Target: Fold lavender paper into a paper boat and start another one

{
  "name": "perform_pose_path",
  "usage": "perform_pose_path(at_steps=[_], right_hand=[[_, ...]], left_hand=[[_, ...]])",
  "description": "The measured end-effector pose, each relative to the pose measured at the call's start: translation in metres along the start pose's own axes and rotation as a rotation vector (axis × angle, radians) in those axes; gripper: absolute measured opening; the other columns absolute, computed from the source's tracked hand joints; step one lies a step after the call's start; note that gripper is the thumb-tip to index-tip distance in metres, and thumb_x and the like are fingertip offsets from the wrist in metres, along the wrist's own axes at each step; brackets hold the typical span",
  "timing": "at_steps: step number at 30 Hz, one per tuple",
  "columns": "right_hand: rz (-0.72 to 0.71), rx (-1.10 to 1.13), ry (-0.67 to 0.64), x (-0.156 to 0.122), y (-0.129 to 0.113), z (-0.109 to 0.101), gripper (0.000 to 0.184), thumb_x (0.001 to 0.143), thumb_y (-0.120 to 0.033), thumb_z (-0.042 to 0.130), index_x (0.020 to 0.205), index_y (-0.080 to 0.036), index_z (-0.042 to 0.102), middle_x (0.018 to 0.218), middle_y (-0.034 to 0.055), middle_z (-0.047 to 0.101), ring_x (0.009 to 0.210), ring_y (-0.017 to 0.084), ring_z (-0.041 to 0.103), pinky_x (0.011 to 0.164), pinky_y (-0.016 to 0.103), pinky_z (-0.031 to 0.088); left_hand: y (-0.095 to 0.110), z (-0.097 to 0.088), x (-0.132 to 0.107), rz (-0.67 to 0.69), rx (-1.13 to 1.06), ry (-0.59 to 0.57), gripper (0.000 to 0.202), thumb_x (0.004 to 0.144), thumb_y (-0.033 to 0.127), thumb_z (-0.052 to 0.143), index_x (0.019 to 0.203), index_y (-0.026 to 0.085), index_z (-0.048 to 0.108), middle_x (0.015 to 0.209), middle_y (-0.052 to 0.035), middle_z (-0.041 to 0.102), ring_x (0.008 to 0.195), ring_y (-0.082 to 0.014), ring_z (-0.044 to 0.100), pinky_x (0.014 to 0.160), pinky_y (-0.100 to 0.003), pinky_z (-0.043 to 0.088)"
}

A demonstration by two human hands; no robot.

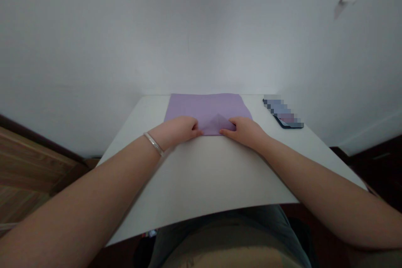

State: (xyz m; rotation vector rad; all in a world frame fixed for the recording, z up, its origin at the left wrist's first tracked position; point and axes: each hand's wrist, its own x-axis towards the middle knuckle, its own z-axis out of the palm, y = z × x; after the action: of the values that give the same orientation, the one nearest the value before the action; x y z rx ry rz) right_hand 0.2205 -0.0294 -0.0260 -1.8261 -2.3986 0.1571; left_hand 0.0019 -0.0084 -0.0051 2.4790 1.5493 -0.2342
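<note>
A lilac sheet of paper (207,106) lies flat on the white table (207,171), against the far edge. Its near edge carries a small folded triangle between my hands. My left hand (179,130), with a silver bangle on the wrist, rests curled on the paper's near left edge, fingertips pressing at the fold. My right hand (243,130) lies on the near right edge, fingers together and pressed down on the fold's other side. Both hands touch the paper; neither lifts it.
A dark phone (284,115), its screen blurred out, lies on the table to the right of the paper. A white wall stands right behind the table. Wooden floor shows at the left, dark floor at the right.
</note>
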Motion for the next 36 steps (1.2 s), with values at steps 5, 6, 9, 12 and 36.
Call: perform_pose_path(at_steps=[5,6,9,12,36], right_hand=[[0.015,-0.002,-0.015,0.000,0.000,0.002,0.042,0.084,-0.057,0.050,0.088,-0.019,0.066,0.091,0.0100,0.071,0.077,0.022,0.062,0.056,0.028,0.033],[0.016,-0.003,-0.016,0.000,0.001,0.002,0.042,0.084,-0.057,0.050,0.089,-0.019,0.066,0.091,0.0101,0.071,0.077,0.022,0.062,0.056,0.029,0.033],[0.006,-0.008,-0.007,-0.001,0.002,0.004,0.041,0.084,-0.057,0.050,0.089,-0.019,0.067,0.091,0.0104,0.071,0.078,0.023,0.062,0.056,0.029,0.034],[0.006,-0.018,-0.006,-0.001,0.003,0.005,0.042,0.083,-0.058,0.050,0.089,-0.019,0.066,0.091,0.0106,0.071,0.078,0.023,0.062,0.057,0.030,0.034],[0.044,-0.020,-0.068,0.010,-0.001,-0.014,0.051,0.080,-0.065,0.047,0.065,-0.019,0.063,0.064,0.0054,0.065,0.056,0.016,0.051,0.051,0.029,0.026]], left_hand=[[-0.004,-0.002,-0.004,-0.001,-0.036,-0.022,0.027,0.083,0.043,0.051,0.084,0.018,0.061,0.074,-0.0037,0.063,0.061,-0.0151,0.049,0.053,-0.026,0.028],[-0.004,-0.003,-0.005,-0.008,-0.047,-0.035,0.025,0.082,0.042,0.051,0.084,0.018,0.060,0.074,-0.0033,0.063,0.061,-0.0148,0.049,0.053,-0.025,0.028],[-0.006,-0.007,-0.006,-0.011,-0.100,-0.083,0.020,0.080,0.036,0.051,0.082,0.018,0.059,0.074,-0.0024,0.062,0.063,-0.0145,0.049,0.054,-0.024,0.031],[-0.007,-0.008,-0.005,0.011,-0.158,-0.124,0.015,0.077,0.029,0.051,0.083,0.018,0.060,0.075,-0.0016,0.061,0.066,-0.0152,0.051,0.057,-0.024,0.034],[0.022,0.033,0.000,0.369,0.112,0.188,0.067,0.096,0.048,0.023,0.151,0.012,0.012,0.158,-0.0127,0.010,0.147,-0.0214,0.008,0.117,-0.042,0.005]])
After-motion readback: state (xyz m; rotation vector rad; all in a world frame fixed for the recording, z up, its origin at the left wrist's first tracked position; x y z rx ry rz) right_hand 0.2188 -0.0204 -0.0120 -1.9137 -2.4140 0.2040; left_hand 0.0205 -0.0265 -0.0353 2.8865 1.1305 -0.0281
